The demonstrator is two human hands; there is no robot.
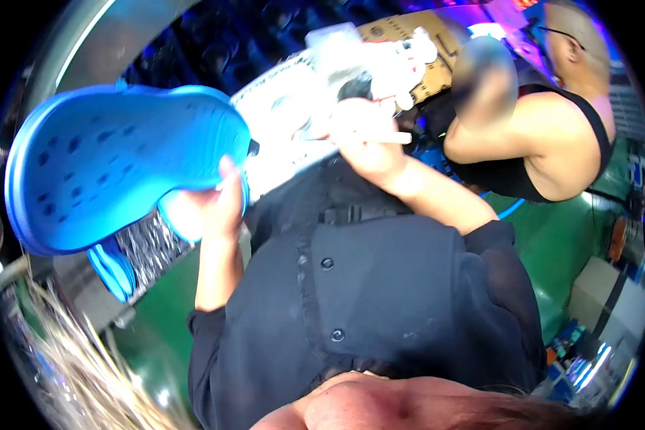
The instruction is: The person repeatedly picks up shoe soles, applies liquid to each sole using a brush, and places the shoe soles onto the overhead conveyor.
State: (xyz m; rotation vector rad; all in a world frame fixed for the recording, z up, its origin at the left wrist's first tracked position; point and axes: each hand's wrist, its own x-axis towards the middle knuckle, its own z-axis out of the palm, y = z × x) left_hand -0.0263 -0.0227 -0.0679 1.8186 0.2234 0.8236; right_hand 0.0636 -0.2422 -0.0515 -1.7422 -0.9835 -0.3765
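Note:
My left hand point(218, 204) is closed on the edge of a large blue foam clog-shaped piece point(136, 158), which has several dark spots or holes across its surface. Its thumb lies on top of the rim. Over the white work surface point(272, 154), my right hand point(373, 154) is closed around a white stick-like tool point(390, 136); blur hides what kind it is. A round pale container point(288, 111) stands between the two hands. Beyond my right hand are a dark round item point(356, 87) and a clear plastic box point(333, 49).
Another blue piece point(112, 272) lies below the held one, beside silvery crinkled material point(150, 247). Brown cardboard point(426, 36) and white items point(408, 61) are at the back. A co-worker point(552, 136) sits close on my right, above a green floor point(552, 236).

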